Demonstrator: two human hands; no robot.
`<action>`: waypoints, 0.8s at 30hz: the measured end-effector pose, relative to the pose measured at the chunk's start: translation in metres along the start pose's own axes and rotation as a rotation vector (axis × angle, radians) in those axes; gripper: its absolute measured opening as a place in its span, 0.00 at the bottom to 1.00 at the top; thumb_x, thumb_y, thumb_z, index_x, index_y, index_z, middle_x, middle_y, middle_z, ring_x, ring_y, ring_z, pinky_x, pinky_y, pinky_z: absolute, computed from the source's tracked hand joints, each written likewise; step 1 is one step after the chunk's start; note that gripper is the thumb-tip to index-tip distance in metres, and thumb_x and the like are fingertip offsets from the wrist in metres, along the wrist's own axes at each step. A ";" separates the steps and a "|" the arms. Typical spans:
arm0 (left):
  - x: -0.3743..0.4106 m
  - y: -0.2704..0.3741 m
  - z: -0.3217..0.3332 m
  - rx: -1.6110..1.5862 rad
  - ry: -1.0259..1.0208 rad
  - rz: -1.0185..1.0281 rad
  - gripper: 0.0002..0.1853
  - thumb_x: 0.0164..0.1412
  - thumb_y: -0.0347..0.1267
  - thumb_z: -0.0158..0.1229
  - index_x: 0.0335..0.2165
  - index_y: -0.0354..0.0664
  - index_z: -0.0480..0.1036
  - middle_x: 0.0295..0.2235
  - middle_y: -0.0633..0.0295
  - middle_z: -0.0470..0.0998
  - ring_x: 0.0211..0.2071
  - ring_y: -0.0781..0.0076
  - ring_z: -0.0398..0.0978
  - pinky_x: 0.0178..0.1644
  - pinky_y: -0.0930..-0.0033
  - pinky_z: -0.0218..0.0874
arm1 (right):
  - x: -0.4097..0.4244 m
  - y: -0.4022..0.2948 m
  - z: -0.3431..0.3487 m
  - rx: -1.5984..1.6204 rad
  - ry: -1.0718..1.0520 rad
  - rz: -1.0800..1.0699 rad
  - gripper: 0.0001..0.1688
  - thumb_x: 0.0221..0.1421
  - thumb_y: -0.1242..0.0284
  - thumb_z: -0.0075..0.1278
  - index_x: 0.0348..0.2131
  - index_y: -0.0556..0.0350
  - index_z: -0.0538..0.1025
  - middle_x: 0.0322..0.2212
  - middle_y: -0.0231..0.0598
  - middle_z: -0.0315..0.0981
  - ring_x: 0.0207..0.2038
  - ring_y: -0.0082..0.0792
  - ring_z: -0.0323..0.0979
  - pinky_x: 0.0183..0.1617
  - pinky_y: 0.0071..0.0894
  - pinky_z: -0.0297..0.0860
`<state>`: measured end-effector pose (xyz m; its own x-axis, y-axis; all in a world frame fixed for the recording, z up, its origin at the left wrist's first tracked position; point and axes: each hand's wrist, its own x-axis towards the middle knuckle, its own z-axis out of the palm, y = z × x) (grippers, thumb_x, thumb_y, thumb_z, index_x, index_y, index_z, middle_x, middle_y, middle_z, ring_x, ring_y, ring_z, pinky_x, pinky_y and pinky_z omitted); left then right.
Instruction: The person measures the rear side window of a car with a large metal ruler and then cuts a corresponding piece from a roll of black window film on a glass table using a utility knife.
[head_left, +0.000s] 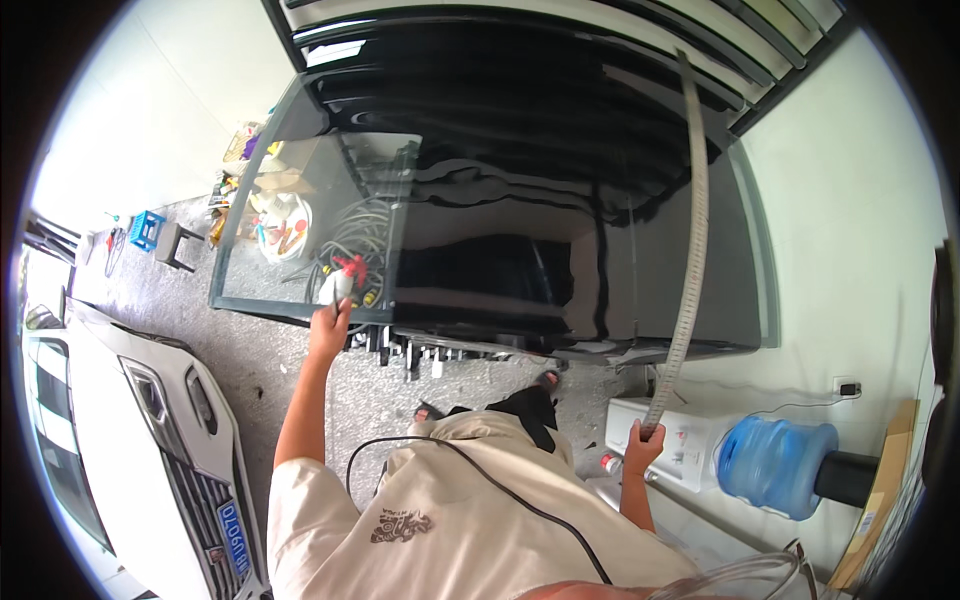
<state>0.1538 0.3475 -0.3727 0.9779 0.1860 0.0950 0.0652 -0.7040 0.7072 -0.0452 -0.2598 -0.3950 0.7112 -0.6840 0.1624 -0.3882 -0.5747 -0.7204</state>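
Observation:
A glass sheet (480, 285) leans on a rack before me, most of it covered by a glossy dark film (495, 247). In my right hand (643, 444) is the lower end of a long steel ruler (694, 247), which runs up across the right part of the film. My left hand (330, 330), at the lower left edge of the glass, grips a thin dark tool (336, 301); its exact kind is too small to tell. Near that hand, a white spray bottle (341, 283) with a red trigger head shows behind or through the clear part of the glass.
A metal rack (750, 60) stands behind the glass. At left is a parked white car (142, 465), with a blue stool (147, 229) and a grey stool (176, 246) beyond. A blue water jug (776, 466) lies at right. Coiled hose (360, 232) shows through the glass.

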 end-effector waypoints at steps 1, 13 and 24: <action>0.011 0.000 -0.011 0.063 -0.034 0.050 0.21 0.65 0.39 0.50 0.21 0.33 0.66 0.14 0.47 0.65 0.15 0.50 0.63 0.23 0.55 0.54 | -0.025 -0.015 0.004 0.047 -0.017 -0.001 0.16 0.46 0.73 0.63 0.25 0.55 0.67 0.18 0.30 0.68 0.21 0.22 0.64 0.28 0.27 0.66; 0.141 -0.023 -0.062 0.041 -0.184 0.119 0.23 0.63 0.41 0.54 0.20 0.32 0.69 0.16 0.44 0.70 0.20 0.42 0.69 0.24 0.53 0.57 | -0.151 -0.157 0.144 0.181 -0.335 -0.100 0.18 0.39 0.72 0.66 0.26 0.53 0.70 0.16 0.32 0.72 0.17 0.25 0.71 0.25 0.27 0.69; 0.224 -0.122 -0.090 -0.164 -0.339 0.211 0.22 0.64 0.36 0.53 0.16 0.35 0.68 0.10 0.58 0.66 0.13 0.71 0.63 0.20 0.64 0.54 | -0.279 -0.250 0.248 0.005 -0.220 0.006 0.21 0.41 0.66 0.67 0.29 0.54 0.71 0.17 0.37 0.72 0.18 0.33 0.73 0.24 0.33 0.69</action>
<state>0.3471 0.5368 -0.3748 0.9781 -0.2056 0.0334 -0.1491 -0.5789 0.8016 -0.0009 0.1860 -0.4272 0.8197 -0.5727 0.0072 -0.3904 -0.5679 -0.7246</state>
